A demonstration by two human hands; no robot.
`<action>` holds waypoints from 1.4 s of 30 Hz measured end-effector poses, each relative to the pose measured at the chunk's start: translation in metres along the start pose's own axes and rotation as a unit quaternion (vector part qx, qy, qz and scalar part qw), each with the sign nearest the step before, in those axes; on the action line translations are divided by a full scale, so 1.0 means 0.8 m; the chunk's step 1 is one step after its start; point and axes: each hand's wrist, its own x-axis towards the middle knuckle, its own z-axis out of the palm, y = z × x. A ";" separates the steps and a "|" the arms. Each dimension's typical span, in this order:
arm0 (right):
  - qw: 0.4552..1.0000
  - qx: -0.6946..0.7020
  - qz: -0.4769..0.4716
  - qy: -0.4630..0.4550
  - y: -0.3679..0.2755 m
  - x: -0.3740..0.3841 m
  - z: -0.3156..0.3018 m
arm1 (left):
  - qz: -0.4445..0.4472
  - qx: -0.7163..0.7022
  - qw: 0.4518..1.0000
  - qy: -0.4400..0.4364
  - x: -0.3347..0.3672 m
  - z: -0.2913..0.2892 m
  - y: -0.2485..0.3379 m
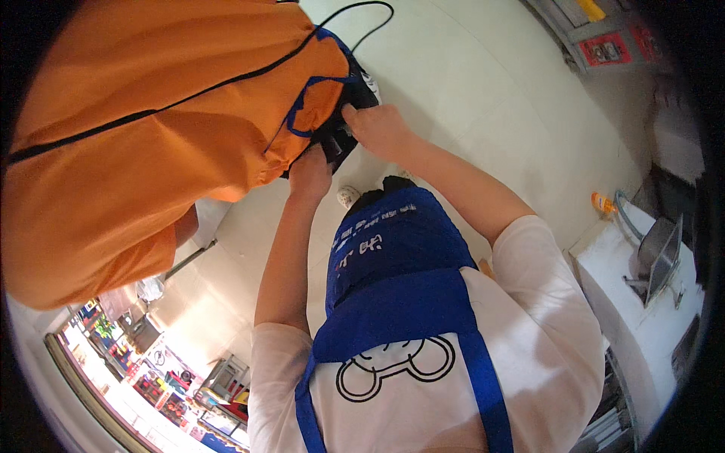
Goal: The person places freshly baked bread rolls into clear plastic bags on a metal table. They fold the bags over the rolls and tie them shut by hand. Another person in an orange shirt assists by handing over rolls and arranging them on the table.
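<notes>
Both arms reach forward to a person in orange clothing who stands in front of me on the left. My left hand is closed at the near edge of a black piece at the bottom of the orange cloth; its fingertips are hidden. My right hand is also closed, thumb and fingers pressed against the same black piece farther right. What exactly each hand grips I cannot make out. A loop of blue strap lies on the orange cloth beside the hands. A thin black cord crosses the cloth and curls past its edge.
A blue apron covers my front over a white shirt. The pale tiled floor stretches ahead. On the right stands a white counter with a hose and an orange bottle. Shelves of colourful goods show at lower left.
</notes>
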 end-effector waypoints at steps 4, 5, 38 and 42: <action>0.987 -0.065 -0.133 -0.068 -0.003 0.022 0.006 | 0.009 -0.029 0.999 -0.023 0.005 0.012 -0.019; 0.980 -0.079 -0.162 -0.085 -0.007 0.026 0.009 | 0.033 -0.054 0.998 0.002 0.004 0.015 -0.026; 0.904 -0.135 -0.405 -0.030 0.020 0.054 0.045 | 0.125 0.038 0.983 0.128 -0.099 0.053 -0.039; 0.901 -0.186 -0.385 -0.077 0.030 0.056 0.042 | 0.062 0.002 0.997 0.037 -0.125 0.045 -0.043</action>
